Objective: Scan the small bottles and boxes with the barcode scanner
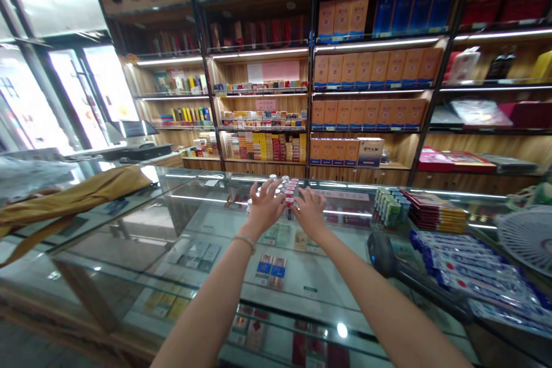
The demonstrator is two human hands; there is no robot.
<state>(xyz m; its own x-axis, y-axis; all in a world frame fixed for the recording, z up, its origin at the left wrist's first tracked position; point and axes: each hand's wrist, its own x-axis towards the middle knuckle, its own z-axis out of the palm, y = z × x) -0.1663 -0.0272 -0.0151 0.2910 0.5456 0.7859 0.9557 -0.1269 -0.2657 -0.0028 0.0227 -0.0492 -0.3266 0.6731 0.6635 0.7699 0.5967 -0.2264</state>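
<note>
Both my arms reach forward over a glass display counter (336, 282). My left hand (265, 204), with a bracelet at its wrist, has its fingers spread beside a cluster of small containers (290, 188) with white tops and red or pink sides. On the other side of the cluster, my right hand (311, 210) is open too, fingers apart and slightly bent. The thumbs of both hands come close to the nearest red container; whether they touch it I cannot tell. My left hand hides part of the cluster.
On the right lie a black handheld scanner (382, 256), blue-and-white packets (470, 270), red-and-gold boxes (435, 211), green small packs (388, 208) and a white fan (526, 236). A mustard-coloured cloth bag (77, 195) lies at left. Stocked shelves (366, 92) stand behind.
</note>
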